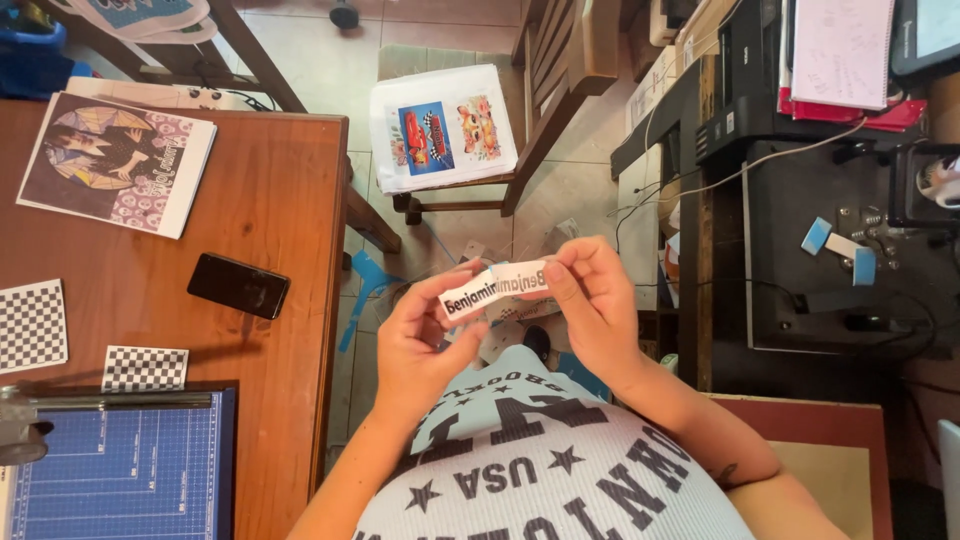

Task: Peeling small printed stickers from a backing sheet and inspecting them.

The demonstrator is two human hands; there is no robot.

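Paper strip (496, 287) with black lettering being held above the lap, its middle bending and partly hiding behind fingers; left hand (420, 345) pinching its left end, right hand (592, 300) pinching its right end; wooden counter (270, 200) lying well apart

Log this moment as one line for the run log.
left hand: pinching paper strip | right hand: pinching same strip | strip: white, black lettering, held over lap | nearby: black phone on wooden table
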